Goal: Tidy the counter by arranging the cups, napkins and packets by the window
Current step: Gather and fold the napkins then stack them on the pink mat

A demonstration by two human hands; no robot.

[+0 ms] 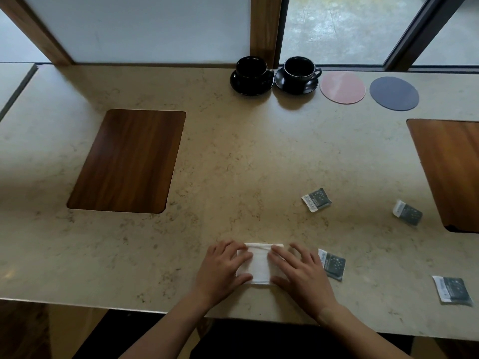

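Note:
A white folded napkin (259, 264) lies near the counter's front edge. My left hand (223, 268) rests flat on its left side and my right hand (300, 273) on its right side, fingers spread and pressing down. Several dark packets lie to the right: one (316, 199) in mid-counter, one (407, 212) further right, one (333, 264) just beside my right hand, one (452, 291) at the front right. Two black cups on black saucers (252, 73) (298, 73) stand side by side at the window.
A pink coaster (342, 87) and a grey coaster (394, 93) lie right of the cups by the window. Wooden inlays sit in the beige stone counter (233, 156): one at left (127, 161), one at right (451, 172). A wooden post (264, 29) stands behind the cups.

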